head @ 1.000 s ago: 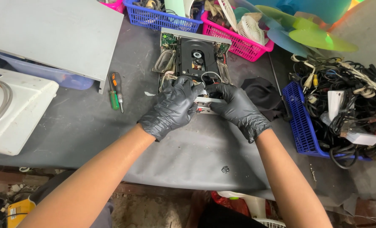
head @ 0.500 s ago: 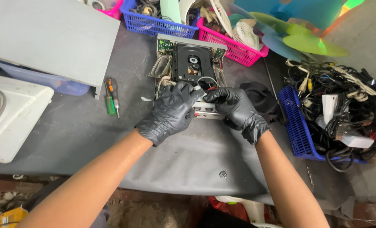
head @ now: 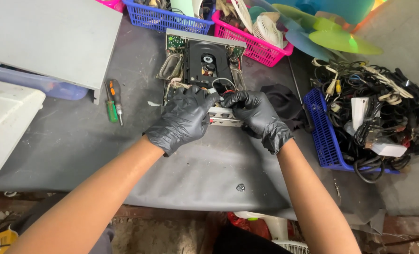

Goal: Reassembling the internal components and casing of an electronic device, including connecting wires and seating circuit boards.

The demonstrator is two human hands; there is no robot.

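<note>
Left hand (head: 183,117): black glove, fingers curled down onto the near edge of the opened disc player (head: 205,70); clamped on its front.
Right hand (head: 256,113): black glove, fingertips pinched on the wires and the metal front strip of the same player, touching the left hand's fingers.
Hands: together, both gripping the player.
Disc player: cover off, black drive and circuit boards showing, lying on the grey tabletop (head: 78,141) directly under and just beyond the hands.
Screwdrivers (head: 113,101): two, lying left of the left hand, well apart from it.
Blue basket of cables (head: 322,131): right of the right hand.
Pink basket (head: 256,44): beyond the player.
Grey cover panel (head: 40,37): far left.
</note>
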